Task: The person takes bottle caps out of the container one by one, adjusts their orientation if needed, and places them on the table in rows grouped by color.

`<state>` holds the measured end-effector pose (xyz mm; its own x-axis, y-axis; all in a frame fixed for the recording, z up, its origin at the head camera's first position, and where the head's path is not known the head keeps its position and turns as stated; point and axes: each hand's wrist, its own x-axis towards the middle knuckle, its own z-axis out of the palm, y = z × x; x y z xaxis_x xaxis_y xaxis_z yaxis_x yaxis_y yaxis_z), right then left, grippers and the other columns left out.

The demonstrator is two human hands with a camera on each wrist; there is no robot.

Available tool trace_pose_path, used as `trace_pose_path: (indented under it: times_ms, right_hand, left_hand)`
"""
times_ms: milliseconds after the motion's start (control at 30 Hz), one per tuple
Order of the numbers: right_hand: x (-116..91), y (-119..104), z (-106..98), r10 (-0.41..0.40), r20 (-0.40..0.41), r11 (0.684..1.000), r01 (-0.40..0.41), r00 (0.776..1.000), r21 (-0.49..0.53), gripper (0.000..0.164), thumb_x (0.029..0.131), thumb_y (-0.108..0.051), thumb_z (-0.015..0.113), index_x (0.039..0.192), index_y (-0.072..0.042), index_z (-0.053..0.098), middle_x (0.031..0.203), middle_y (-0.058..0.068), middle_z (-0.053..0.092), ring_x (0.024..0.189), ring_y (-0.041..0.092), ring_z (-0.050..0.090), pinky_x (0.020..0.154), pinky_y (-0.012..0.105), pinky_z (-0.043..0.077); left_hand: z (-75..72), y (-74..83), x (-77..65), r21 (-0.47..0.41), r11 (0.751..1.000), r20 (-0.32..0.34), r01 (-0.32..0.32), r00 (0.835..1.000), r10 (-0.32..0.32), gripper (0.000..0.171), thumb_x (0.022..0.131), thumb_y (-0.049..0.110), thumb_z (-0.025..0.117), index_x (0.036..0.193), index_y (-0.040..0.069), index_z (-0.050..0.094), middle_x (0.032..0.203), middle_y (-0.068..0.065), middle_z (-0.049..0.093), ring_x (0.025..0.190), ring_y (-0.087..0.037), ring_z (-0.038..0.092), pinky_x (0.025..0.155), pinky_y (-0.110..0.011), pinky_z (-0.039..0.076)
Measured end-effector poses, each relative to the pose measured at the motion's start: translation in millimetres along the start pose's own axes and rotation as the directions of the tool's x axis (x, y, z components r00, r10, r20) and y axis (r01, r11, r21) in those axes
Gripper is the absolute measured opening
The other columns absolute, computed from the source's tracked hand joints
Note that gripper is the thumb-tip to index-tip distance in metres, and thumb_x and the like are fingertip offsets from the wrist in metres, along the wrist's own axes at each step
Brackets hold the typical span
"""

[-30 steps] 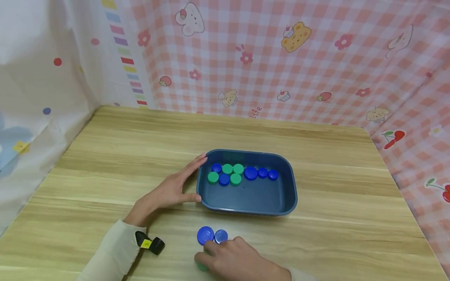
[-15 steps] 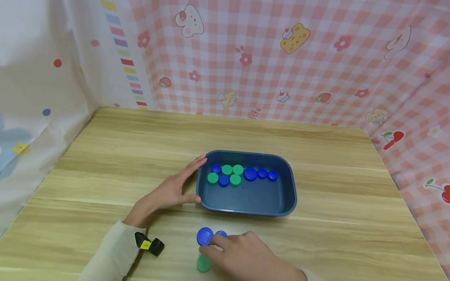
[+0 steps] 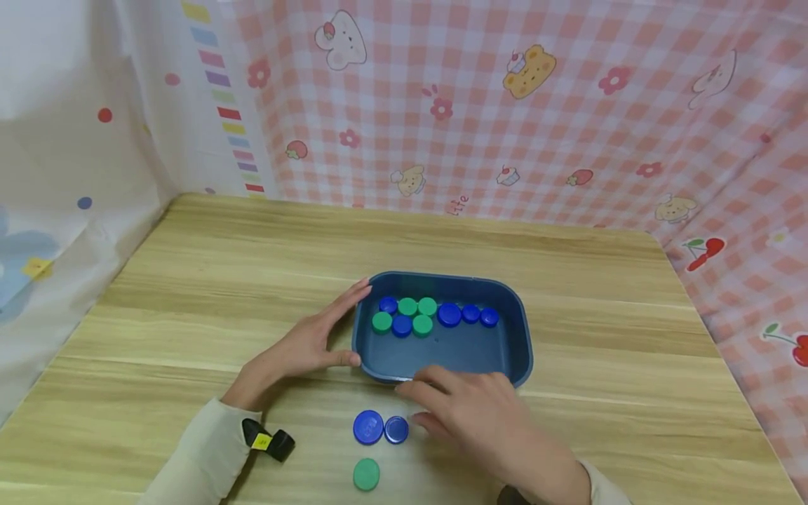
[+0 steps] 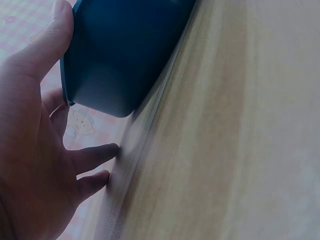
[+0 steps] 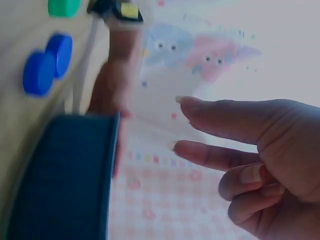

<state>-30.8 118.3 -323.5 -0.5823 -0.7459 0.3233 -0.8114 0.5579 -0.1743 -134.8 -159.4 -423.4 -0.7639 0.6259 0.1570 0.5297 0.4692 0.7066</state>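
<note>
My left hand rests against the left end of a dark blue plastic bin, its fingers straight and spread, fingertips and thumb at the rim. In the left wrist view the thumb touches the bin's edge. Inside the bin, several green bottle caps and blue bottle caps sit in rows toward the back. My right hand hovers over the bin's near edge; the right wrist view shows its thumb and index finger apart with nothing between them. On the table before the bin lie two blue caps and a green cap.
The wood-grain table extends around the bin. A pink checked curtain hangs behind and to the right, and a white one at the left. A black strap with a small device is worn on the left wrist.
My right hand has left the green cap and moved up and right, from the caps on the table to the bin's near edge. My left hand has stayed at the bin.
</note>
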Motion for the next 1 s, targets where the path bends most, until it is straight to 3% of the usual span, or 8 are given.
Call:
trace_pose_path:
  times_ms: [100, 233, 433, 633, 1000]
  right_hand:
    - [0, 12, -5, 0.016, -0.08, 0.999, -0.018, 0.997, -0.028, 0.028, 0.08, -0.022, 0.079, 0.106, -0.02, 0.069, 0.096, -0.008, 0.064, 0.061, 0.002, 0.057, 0.046, 0.01, 0.037]
    - [0, 28, -9, 0.062, -0.13, 0.996, -0.069, 0.99, -0.049, 0.028, 0.076, -0.02, 0.082, 0.102, -0.019, 0.07, 0.094, -0.007, 0.064, 0.062, 0.004, 0.059, 0.046, 0.015, 0.041]
    - [-1, 44, -14, 0.148, -0.117, 0.986, -0.156, 0.982, -0.066, 0.03, 0.075, -0.021, 0.083, 0.102, -0.019, 0.071, 0.09, -0.006, 0.065, 0.061, 0.007, 0.057, 0.046, 0.017, 0.04]
    - [-3, 56, -15, 0.175, -0.133, 0.978, -0.188, 0.975, -0.091, 0.034, 0.073, -0.018, 0.085, 0.105, -0.017, 0.072, 0.09, -0.005, 0.065, 0.058, 0.009, 0.056, 0.043, 0.018, 0.035]
    - [-5, 83, -4, 0.291, -0.064, 0.948, -0.297, 0.954, -0.112, 0.036, 0.072, -0.021, 0.085, 0.105, -0.014, 0.073, 0.094, 0.0, 0.066, 0.055, 0.009, 0.054, 0.042, 0.02, 0.035]
  left_hand:
    - [0.3, 0.0, -0.3, 0.008, 1.0, -0.001, 0.003, 1.0, -0.003, 0.099, 0.079, 0.032, 0.079, 0.154, 0.026, 0.016, 0.159, 0.013, 0.006, 0.143, -0.024, 0.019, 0.105, -0.056, 0.031]
    - [0.6, 0.3, -0.3, 0.014, 1.0, -0.001, 0.016, 1.0, -0.016, 0.098, 0.079, 0.033, 0.079, 0.154, 0.026, 0.016, 0.159, 0.014, 0.006, 0.142, -0.025, 0.02, 0.104, -0.057, 0.031]
    - [0.6, 1.6, 0.2, 0.004, 1.0, 0.002, 0.029, 1.0, -0.029, 0.098, 0.079, 0.034, 0.079, 0.154, 0.026, 0.017, 0.159, 0.015, 0.005, 0.143, -0.025, 0.019, 0.104, -0.057, 0.03]
    - [0.4, 1.1, -0.2, -0.002, 1.0, 0.004, 0.03, 1.0, -0.03, 0.097, 0.079, 0.035, 0.078, 0.154, 0.027, 0.017, 0.159, 0.015, 0.006, 0.143, -0.024, 0.018, 0.105, -0.057, 0.029]
    - [1.1, 0.2, -0.9, 0.007, 0.999, 0.007, 0.041, 0.999, -0.041, 0.098, 0.079, 0.037, 0.078, 0.154, 0.028, 0.016, 0.158, 0.016, 0.005, 0.143, -0.023, 0.018, 0.104, -0.057, 0.031]
